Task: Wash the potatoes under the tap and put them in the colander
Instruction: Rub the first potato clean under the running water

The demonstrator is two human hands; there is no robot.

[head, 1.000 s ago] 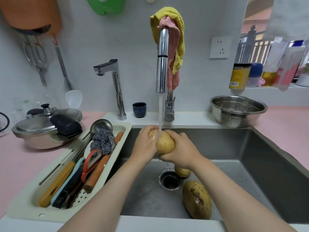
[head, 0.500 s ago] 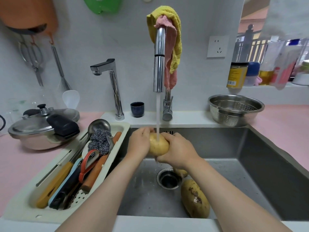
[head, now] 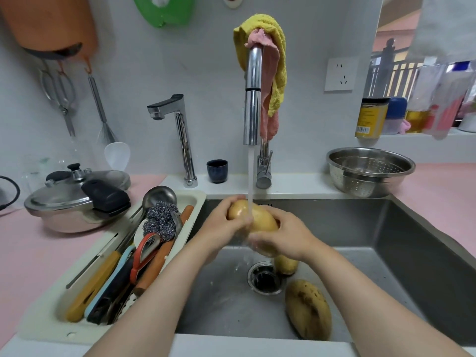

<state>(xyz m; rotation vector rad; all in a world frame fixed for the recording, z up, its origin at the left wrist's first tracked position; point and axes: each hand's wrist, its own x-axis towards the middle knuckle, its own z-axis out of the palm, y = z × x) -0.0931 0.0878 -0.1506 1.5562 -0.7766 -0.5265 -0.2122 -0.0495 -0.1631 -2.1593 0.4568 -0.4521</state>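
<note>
One potato under the running tap, two more lying in the sink.

Both hands wrap one potato (head: 253,219) beneath the tap (head: 252,99): the left hand (head: 221,229) curls around its left end, the right hand (head: 280,237) cups it from below and the right. Two more potatoes lie on the sink (head: 373,266) floor: a small one (head: 286,264) just beside the drain (head: 265,279), a large one (head: 307,309) nearer the front wall. One colander (head: 371,171) stands on the counter at the sink's right rear corner, holding no potatoes.
</note>
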